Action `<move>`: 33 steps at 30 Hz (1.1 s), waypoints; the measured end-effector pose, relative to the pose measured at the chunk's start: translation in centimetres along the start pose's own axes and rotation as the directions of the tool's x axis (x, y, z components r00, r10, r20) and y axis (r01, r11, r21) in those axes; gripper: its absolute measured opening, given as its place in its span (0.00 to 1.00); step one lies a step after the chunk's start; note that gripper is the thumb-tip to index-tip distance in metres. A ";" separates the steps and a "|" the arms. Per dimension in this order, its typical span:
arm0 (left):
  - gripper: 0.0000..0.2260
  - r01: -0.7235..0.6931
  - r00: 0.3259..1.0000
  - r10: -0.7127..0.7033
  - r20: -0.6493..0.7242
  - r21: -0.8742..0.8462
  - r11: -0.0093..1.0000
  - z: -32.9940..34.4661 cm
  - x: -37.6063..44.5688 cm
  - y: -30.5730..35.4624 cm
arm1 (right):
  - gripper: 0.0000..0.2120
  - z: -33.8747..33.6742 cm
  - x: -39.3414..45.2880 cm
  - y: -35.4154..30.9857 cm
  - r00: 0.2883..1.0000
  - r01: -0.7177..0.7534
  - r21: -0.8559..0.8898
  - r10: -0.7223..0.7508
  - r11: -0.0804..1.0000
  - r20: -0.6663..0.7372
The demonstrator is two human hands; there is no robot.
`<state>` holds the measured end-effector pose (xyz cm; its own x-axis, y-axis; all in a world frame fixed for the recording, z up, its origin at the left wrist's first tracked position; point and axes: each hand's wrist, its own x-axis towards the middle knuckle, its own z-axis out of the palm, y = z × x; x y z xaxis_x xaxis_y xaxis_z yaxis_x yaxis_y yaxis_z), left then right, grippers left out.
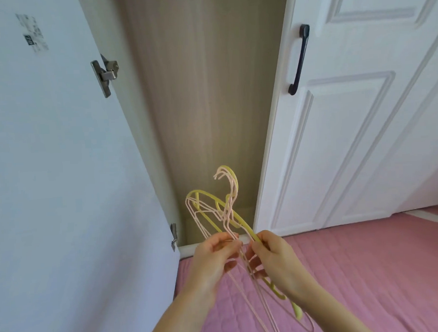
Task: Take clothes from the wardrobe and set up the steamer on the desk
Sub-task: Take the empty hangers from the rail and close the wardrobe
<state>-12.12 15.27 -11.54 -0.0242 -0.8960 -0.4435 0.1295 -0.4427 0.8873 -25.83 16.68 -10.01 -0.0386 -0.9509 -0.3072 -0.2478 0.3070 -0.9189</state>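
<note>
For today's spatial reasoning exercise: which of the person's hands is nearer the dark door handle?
Right. The right hand is below the dark door handle, slightly left of it; the left hand is farther left.

Wardrobe [204, 103]: left door swung open, inner compartment with wood-grain back panel exposed; white panelled right door shut, dark bar handle.

Hangers [225, 208]: bunch of thin pink wire ones and a thicker yellow-green plastic one, no clothes on them, hooks pointing up towards the compartment, lower ends trailing down over a pink quilted bed.
</note>
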 end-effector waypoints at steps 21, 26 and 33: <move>0.11 0.166 0.985 -0.149 0.091 -0.218 0.962 -4.1 -4.8 -3.4 | 0.14 4.0 -7.3 2.5 0.995 0.100 -0.078 -0.100 0.992 -0.001; 0.06 0.156 0.979 -0.116 0.166 -0.253 0.955 -7.4 -6.4 -3.4 | 0.13 7.1 -10.6 3.9 0.993 0.099 -0.108 -0.106 0.989 -0.053; 0.03 0.246 0.946 -0.155 0.284 -0.321 0.915 -12.0 -10.2 -5.1 | 0.14 12.3 -15.7 5.3 0.990 0.092 -0.230 -0.114 0.969 -0.082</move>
<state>-0.64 27.08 -13.12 -0.3244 -0.7894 -0.5212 0.4304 -0.6139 0.6618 -14.68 33.73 -13.07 -0.0898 -0.9797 -0.1795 -0.4666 0.2006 -0.8614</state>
